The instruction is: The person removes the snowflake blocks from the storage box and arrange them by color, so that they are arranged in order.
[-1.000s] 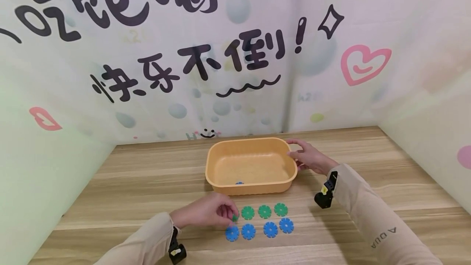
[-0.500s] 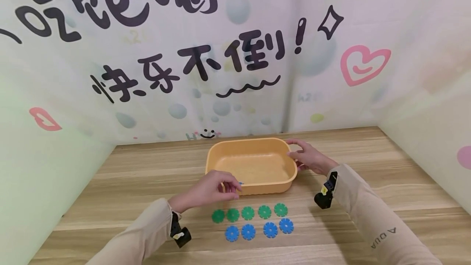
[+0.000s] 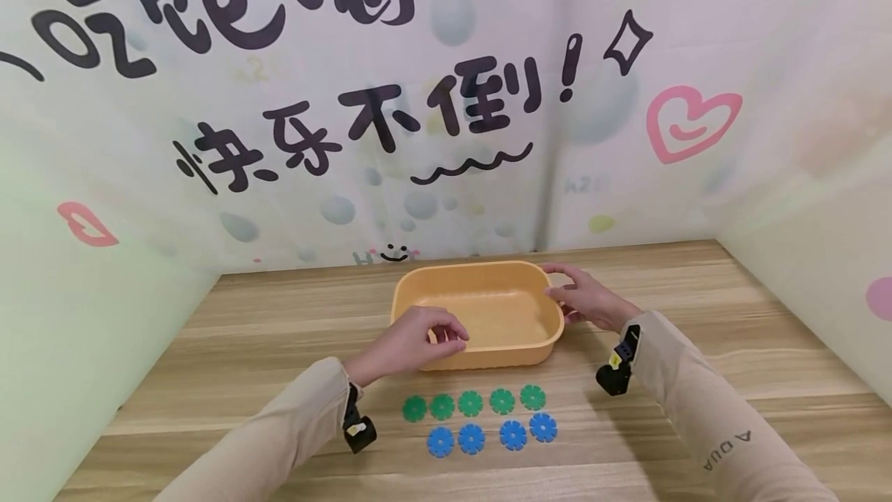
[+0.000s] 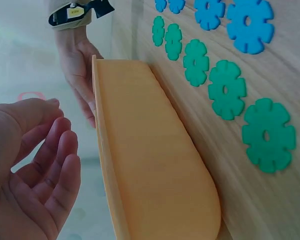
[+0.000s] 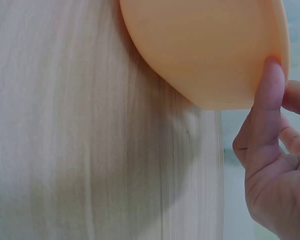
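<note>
Head view: left hand [image 3: 418,339] grip loose over orange tub [image 3: 519,347]; right hand [image 3: 585,297] fingers curled on rim.

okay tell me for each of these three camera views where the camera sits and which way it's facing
Head: worn high, facing forward and down at the wooden table, orange tub and discs; both sleeved forearms show.
Left wrist: beside the tub's near wall, looking along the table past the green discs; the left hand shows, fingers relaxed.
Right wrist: low, facing the tub's end; the right hand shows, thumb on the tub.
Shared: head and left wrist both show the tub, discs and both hands.
</note>
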The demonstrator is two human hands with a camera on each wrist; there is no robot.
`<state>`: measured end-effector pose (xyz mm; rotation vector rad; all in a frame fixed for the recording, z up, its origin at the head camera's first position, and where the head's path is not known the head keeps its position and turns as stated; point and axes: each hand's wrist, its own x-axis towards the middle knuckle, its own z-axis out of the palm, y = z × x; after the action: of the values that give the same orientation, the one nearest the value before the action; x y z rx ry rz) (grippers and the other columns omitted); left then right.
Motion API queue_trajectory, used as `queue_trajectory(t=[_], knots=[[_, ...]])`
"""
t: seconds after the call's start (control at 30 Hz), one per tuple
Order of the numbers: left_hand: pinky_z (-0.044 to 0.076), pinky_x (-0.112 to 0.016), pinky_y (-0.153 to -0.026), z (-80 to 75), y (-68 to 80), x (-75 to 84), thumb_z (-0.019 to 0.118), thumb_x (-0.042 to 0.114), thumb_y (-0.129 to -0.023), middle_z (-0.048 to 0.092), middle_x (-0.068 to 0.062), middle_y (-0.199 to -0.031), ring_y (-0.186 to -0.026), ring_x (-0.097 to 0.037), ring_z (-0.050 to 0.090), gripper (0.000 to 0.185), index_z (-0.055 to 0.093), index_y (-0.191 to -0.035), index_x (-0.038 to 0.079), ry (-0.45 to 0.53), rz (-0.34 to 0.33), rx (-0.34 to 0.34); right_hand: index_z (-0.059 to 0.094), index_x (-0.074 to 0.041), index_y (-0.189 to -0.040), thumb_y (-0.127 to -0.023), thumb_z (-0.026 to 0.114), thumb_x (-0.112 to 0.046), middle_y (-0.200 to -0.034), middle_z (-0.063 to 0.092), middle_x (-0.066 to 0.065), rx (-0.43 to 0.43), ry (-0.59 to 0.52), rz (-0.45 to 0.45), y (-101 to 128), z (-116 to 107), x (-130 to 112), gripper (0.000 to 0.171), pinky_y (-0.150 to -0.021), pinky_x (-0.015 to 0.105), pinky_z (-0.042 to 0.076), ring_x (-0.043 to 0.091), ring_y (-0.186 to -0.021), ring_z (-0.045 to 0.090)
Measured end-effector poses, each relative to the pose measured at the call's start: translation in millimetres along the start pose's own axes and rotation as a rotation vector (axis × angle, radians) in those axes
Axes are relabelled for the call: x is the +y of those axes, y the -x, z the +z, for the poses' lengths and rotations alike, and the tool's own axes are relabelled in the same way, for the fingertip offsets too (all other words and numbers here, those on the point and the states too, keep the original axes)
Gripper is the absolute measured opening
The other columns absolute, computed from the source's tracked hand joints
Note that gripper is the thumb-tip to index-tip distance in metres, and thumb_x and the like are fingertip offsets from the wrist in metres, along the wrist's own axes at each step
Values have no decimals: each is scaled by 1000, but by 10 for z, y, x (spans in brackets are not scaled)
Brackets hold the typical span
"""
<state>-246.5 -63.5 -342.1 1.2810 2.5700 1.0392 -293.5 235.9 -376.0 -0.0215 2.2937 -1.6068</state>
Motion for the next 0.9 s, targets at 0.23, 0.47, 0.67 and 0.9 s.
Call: queue_trajectory(t=[0.23, 0.47, 0.67, 0.9], knots=[[44, -21, -58, 69, -264, -19, 60, 17, -85, 58, 7, -75, -68, -9, 52, 14, 66, -92, 7, -19, -85, -28, 26, -12, -135, -93, 46, -15, -88, 55, 14, -5, -1, -2, -3, -7, 6, 47, -52, 25, 46, 16, -61, 51], [44, -22, -63, 197, -534, -57, 61, 17, -84, 59, 3, -80, -71, -13, 54, 17, 65, -96, 5, 17, -174, -102, 25, -11, -136, -93, 47, -16, -91, 55, 15, -10, 1, -12, -4, -19, 0, 48, -52, 25, 46, 15, -61, 51], [46, -23, -74, 352, -734, -121, 64, 21, -82, 60, -4, -99, -85, -15, 57, 27, 63, -104, 6, -19, -235, -234, 25, -11, -135, -92, 47, -15, -91, 55, 16, -2, 5, -4, 11, -13, -8, 49, -52, 25, 46, 16, -62, 52], [43, -26, -82, 481, -850, -133, 62, 20, -84, 57, -6, -107, -98, -17, 53, 32, 58, -113, 8, -34, -306, -326, 26, -10, -135, -92, 47, -14, -89, 55, 18, -8, -9, -13, 15, -11, 4, 48, -51, 24, 45, 15, -59, 51]])
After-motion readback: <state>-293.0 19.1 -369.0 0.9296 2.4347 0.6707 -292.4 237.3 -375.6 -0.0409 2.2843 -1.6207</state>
